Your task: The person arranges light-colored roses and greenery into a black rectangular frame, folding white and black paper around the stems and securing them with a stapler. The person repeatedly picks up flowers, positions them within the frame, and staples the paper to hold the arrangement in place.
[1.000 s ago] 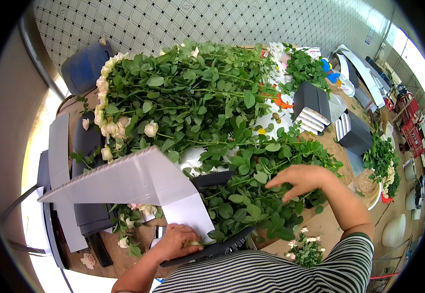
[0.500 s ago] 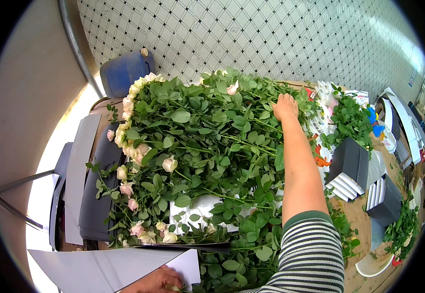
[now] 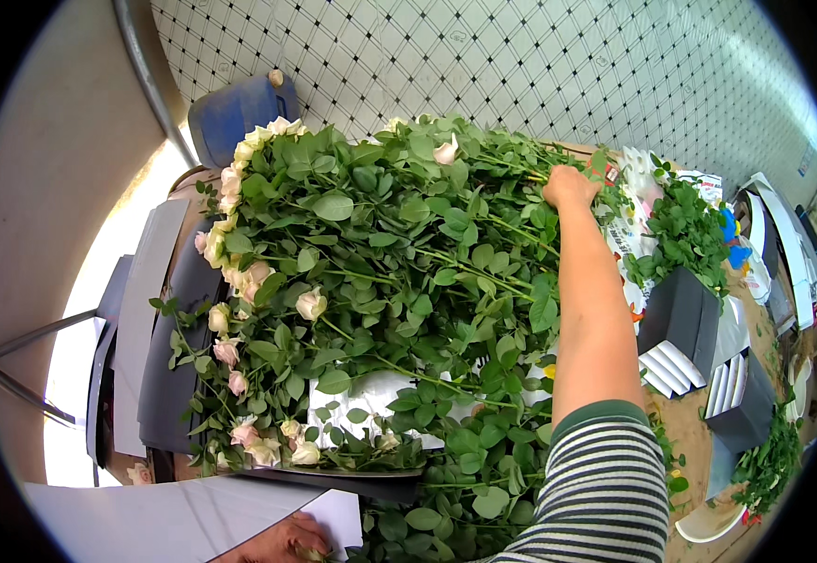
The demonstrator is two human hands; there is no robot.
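I have the right hand curled, grip hidden, at slender stems of leafy, ruffle-petalled roses heaped toward the worktop's far edge. My left hand, half-bent, meets smooth folded card; hold unclear.

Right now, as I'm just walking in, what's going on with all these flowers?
Someone is handling long-stemmed cream and pale pink roses, piled with most visible blooms toward the left. The right hand is among the stems at the pile's far right, fingers curled; whether it grips one isn't clear. The left hand is against a pale folded sheet at the lower edge, its grip partly hidden. A blue barrel stands behind the pile's left end.
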